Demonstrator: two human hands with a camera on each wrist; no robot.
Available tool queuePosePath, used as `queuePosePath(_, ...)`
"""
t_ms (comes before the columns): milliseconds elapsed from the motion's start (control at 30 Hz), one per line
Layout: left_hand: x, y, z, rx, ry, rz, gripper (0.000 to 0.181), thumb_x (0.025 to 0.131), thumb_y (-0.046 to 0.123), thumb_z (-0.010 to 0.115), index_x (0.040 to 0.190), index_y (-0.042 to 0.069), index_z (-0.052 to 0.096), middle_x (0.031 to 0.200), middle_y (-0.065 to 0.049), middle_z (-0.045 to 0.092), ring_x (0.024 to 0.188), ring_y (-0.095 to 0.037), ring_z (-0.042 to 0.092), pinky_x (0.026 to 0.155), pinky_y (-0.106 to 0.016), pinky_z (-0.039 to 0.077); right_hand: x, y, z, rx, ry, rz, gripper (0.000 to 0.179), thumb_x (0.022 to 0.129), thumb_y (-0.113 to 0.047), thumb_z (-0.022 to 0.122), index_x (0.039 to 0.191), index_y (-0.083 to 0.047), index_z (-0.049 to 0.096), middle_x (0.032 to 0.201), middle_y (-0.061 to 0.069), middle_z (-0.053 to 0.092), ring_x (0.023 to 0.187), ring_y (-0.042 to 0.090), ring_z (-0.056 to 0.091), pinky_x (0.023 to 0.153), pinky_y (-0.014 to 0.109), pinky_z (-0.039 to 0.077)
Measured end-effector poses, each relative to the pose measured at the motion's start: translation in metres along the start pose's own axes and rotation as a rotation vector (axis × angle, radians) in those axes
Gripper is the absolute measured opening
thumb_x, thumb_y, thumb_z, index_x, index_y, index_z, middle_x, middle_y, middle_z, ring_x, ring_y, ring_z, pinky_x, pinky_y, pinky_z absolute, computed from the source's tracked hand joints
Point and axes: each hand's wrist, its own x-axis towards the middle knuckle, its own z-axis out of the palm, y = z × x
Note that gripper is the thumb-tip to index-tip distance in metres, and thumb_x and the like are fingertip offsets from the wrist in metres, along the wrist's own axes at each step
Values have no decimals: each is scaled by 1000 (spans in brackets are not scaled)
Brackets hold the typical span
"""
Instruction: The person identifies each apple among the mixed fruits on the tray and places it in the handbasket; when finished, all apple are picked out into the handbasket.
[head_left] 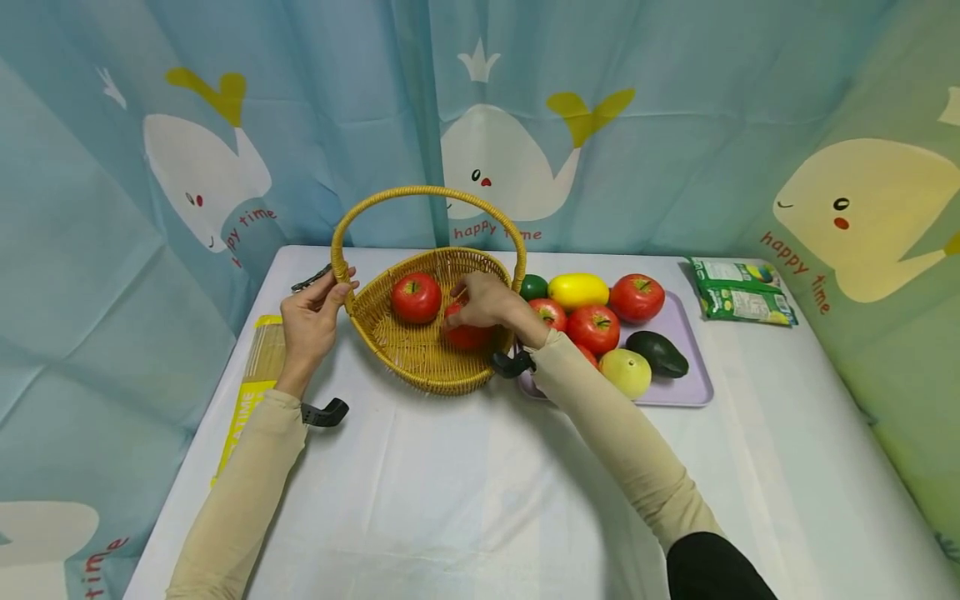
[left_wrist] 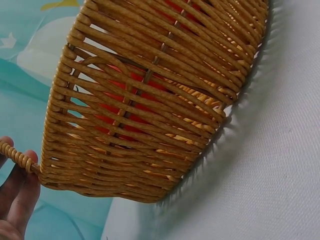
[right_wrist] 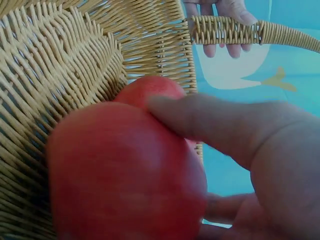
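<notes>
A wicker basket point(head_left: 405, 354) with a tall arched handle point(head_left: 427, 191) stands on the white table. My left hand point(head_left: 309, 329) pinches the lower left end of the handle; the left wrist view shows fingers point(left_wrist: 22, 200) around it beside the woven wall. Inside the basket, my right hand point(head_left: 487, 302) grips a red apple point(head_left: 467, 333), thumb and fingers curled about it. Another red apple point(head_left: 416, 298) lies in the basket to its left. In the right wrist view the gripped apple point(right_wrist: 127, 175) partly covers the other apple point(right_wrist: 150, 89).
Right of the basket, a lilac tray point(head_left: 693, 387) bears several red apples point(head_left: 592, 329), a yellow fruit point(head_left: 578, 291), an avocado point(head_left: 657, 354) and a pale green fruit point(head_left: 626, 373). Green packets point(head_left: 742, 292) lie at the back right. A yellow noodle pack point(head_left: 251, 392) is at left.
</notes>
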Motion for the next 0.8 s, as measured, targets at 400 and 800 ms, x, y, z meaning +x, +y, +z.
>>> queuePosePath(400,0,1,0,-8,2,0,33,102,-4,65,135,-3,70,125,-34,70,101,-10,80,92,-19,61,17,-9,3,-228,229,62,57,103,-53,66,126,0,64,127,22,62,127,39,50,107,46,46)
queuePosePath(800,-1,-1,0,-7,3,-1,33,102,-3,66,135,-2,70,126,-32,71,103,-15,80,93,-20,61,16,-13,-2,-117,341,72,45,105,-49,64,108,-4,62,115,20,59,105,34,59,89,45,57)
